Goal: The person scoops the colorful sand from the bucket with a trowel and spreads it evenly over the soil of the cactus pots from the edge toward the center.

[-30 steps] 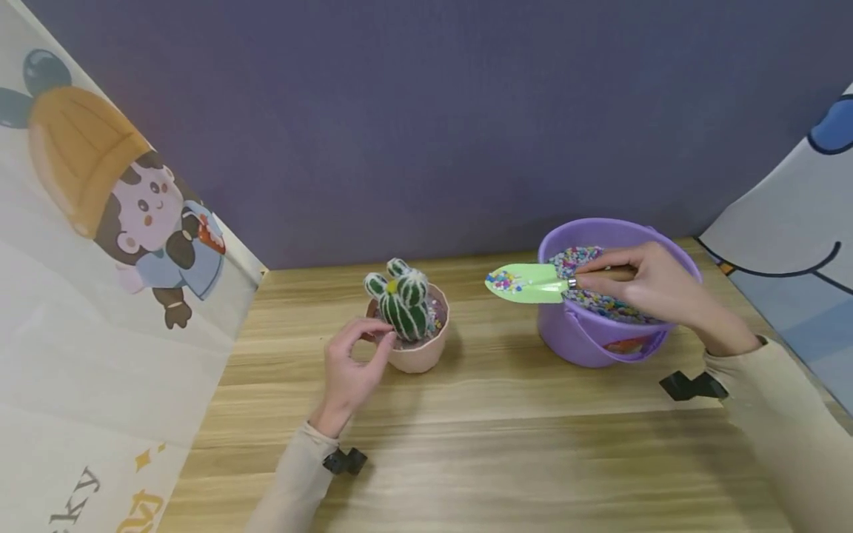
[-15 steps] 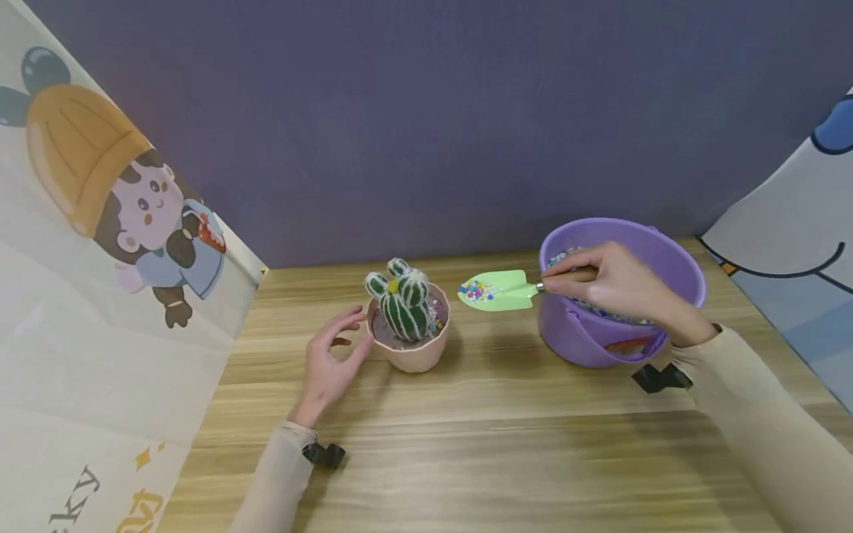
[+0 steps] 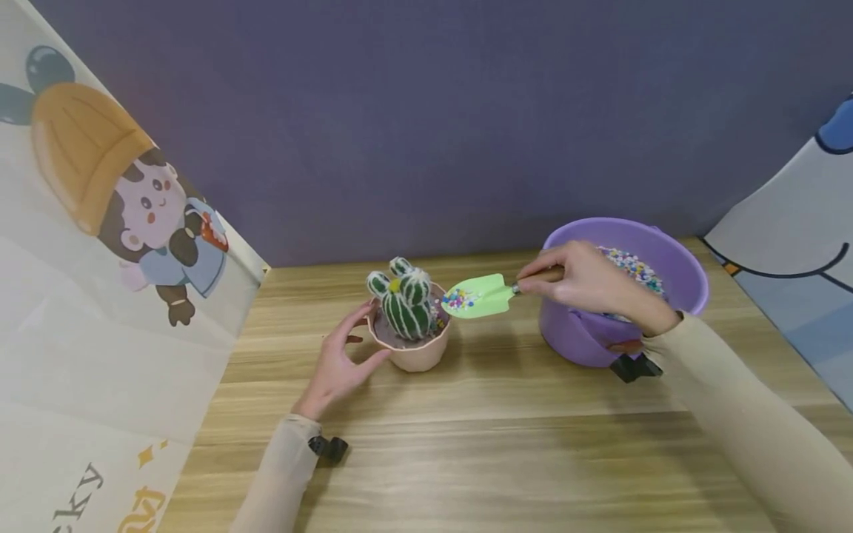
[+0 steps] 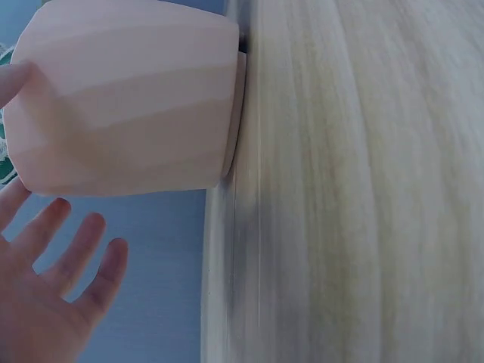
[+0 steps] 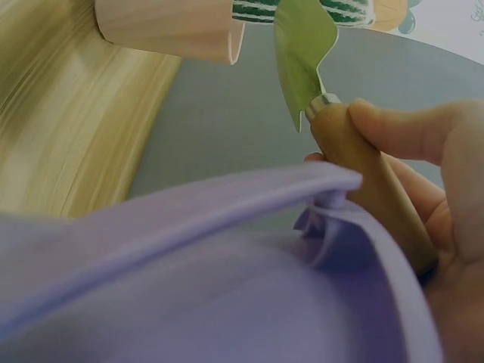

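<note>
My right hand (image 3: pixel 583 277) grips the wooden handle (image 5: pixel 370 181) of a small green trowel (image 3: pixel 485 296). Colourful beads (image 3: pixel 461 299) lie in the tip of its blade, which reaches the right rim of a pink flower pot (image 3: pixel 418 359). In the pot stands a green-and-white knitted cactus (image 3: pixel 408 314) with a yellow spot, and some beads lie to its right. My left hand (image 3: pixel 336 370) is spread around the pot's left side. The left wrist view shows the thumb (image 4: pixel 11 79) at the pot wall and the other fingers (image 4: pixel 72 253) apart, fairly straight.
A purple bucket (image 3: pixel 696 285) with more beads inside stands on the right, partly under my right forearm. Its handle (image 5: pixel 189 208) crosses the right wrist view. The wooden table (image 3: pixel 466 459) meets a dark blue wall (image 3: pixel 426 133) behind. Printed panels (image 3: pixel 87 318) border both sides.
My right hand has carried the trowel and its beads left, from over the bucket to the pot's rim. My left hand drew back from the cactus, then spread around the pot.
</note>
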Available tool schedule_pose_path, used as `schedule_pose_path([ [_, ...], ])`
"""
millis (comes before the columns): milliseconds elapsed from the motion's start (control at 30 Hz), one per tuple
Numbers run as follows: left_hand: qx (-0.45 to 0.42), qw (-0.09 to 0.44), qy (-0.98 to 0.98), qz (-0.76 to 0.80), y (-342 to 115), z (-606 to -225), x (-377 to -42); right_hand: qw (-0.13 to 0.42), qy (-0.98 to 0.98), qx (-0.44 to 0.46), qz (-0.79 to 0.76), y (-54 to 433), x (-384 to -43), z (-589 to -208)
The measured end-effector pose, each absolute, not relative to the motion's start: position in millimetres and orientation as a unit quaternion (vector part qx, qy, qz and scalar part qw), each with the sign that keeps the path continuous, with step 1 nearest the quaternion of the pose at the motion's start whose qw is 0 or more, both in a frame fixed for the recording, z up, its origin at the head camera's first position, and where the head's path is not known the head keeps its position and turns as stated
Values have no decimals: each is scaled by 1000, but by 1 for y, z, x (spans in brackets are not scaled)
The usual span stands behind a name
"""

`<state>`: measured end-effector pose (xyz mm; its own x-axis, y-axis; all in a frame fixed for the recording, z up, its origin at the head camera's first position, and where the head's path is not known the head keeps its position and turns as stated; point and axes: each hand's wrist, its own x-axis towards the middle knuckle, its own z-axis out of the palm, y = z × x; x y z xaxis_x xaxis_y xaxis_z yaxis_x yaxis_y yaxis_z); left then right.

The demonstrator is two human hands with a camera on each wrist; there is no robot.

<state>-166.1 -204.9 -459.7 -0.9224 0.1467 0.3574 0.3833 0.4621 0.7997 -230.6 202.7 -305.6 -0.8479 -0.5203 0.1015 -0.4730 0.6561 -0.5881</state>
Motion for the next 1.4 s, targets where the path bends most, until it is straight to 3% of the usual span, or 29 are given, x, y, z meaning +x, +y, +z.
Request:
schedule_pose_path([
  [433, -139, 125, -847, -498, -201, -458, -168, 13, 913, -316, -256, 185, -235, -307],
  [1400, -144, 143, -834, -513, -200, -453, -170, 12, 921, -318, -224, 167, -236, -303],
])
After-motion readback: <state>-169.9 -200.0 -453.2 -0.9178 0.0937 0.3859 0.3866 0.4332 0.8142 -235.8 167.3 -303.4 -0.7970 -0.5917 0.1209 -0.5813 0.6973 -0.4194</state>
